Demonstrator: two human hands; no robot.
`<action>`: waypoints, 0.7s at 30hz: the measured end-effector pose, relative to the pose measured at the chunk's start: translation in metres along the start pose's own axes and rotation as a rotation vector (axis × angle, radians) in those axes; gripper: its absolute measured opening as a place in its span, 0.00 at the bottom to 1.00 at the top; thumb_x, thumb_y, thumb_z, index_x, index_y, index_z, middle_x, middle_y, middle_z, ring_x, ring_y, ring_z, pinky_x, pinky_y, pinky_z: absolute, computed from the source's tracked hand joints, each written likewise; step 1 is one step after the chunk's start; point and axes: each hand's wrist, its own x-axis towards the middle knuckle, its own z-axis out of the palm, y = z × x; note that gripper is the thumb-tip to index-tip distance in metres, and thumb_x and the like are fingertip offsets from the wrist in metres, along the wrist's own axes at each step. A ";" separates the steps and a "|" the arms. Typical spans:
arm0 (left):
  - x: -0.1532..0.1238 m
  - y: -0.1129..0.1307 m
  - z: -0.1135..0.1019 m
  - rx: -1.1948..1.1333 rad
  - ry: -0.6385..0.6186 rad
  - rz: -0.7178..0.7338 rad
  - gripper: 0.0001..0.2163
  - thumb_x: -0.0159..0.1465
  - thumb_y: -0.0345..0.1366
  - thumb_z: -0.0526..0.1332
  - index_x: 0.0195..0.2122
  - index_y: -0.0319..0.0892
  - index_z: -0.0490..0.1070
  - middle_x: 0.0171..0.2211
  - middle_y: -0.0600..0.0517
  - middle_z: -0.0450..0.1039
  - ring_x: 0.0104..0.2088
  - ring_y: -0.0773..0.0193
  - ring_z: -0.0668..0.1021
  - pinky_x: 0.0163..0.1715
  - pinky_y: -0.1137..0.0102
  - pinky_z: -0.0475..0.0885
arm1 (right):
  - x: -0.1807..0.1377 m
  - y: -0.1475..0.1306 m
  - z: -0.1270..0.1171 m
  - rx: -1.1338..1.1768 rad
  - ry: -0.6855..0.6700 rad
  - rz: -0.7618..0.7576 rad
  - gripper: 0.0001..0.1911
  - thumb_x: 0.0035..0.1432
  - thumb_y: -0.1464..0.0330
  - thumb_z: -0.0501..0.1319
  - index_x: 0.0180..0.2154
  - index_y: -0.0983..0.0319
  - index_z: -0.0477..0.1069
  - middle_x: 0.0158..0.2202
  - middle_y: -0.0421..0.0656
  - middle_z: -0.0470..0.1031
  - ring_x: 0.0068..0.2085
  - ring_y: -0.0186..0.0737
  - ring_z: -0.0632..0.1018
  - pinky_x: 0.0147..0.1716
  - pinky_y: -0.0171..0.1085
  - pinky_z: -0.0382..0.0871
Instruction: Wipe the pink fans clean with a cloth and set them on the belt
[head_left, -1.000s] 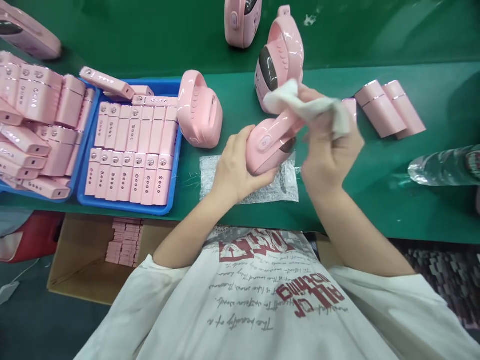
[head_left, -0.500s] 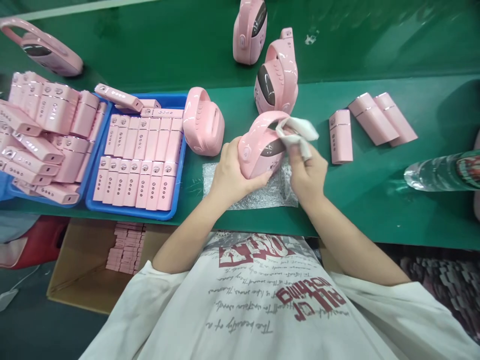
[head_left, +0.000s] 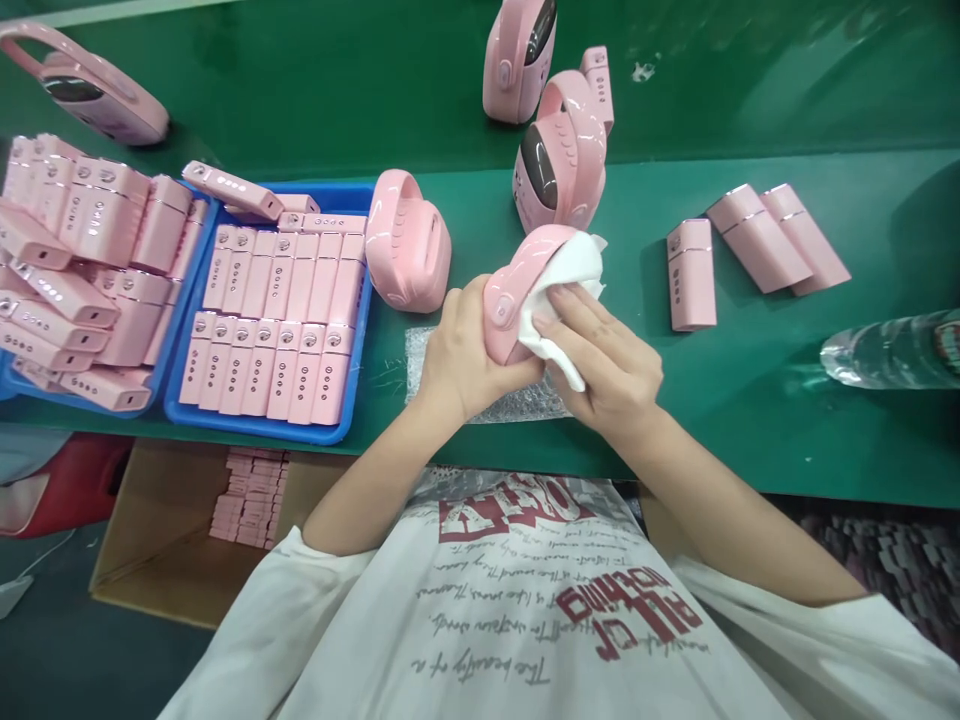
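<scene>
Head view: left fingers [head_left: 470, 300] apparently curl behind pink device [head_left: 517, 285].

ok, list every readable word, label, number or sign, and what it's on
"ALL or nothing": shirt, red.
"The beauty of a": shirt, grey.
Other shirt text: too small or blurred.
Bottle label: blurred.
Held case: badge too small.
Other cases: unreadable.
Blocks: marks too small.

White cloth [head_left: 566, 268] partly covers pink device [head_left: 505, 310], apparently tilted
</scene>
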 end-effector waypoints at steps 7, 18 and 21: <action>0.000 0.002 0.004 0.000 0.042 0.021 0.39 0.43 0.52 0.74 0.53 0.45 0.62 0.47 0.46 0.70 0.48 0.48 0.75 0.45 0.59 0.73 | -0.014 0.008 -0.006 -0.003 0.054 0.085 0.22 0.67 0.68 0.55 0.60 0.55 0.68 0.58 0.44 0.74 0.56 0.48 0.77 0.55 0.45 0.77; 0.002 0.003 -0.001 -0.010 -0.017 0.047 0.39 0.46 0.60 0.69 0.53 0.44 0.62 0.41 0.44 0.68 0.42 0.48 0.75 0.36 0.55 0.75 | -0.004 0.003 -0.006 -0.010 -0.142 0.143 0.20 0.66 0.53 0.54 0.52 0.53 0.74 0.58 0.41 0.74 0.60 0.54 0.73 0.59 0.54 0.72; 0.002 0.004 0.000 0.018 -0.017 0.055 0.38 0.45 0.55 0.71 0.53 0.45 0.62 0.41 0.46 0.69 0.41 0.50 0.75 0.36 0.57 0.75 | -0.008 0.006 -0.010 0.011 -0.137 0.201 0.19 0.67 0.54 0.54 0.54 0.51 0.74 0.57 0.41 0.75 0.59 0.51 0.75 0.57 0.50 0.74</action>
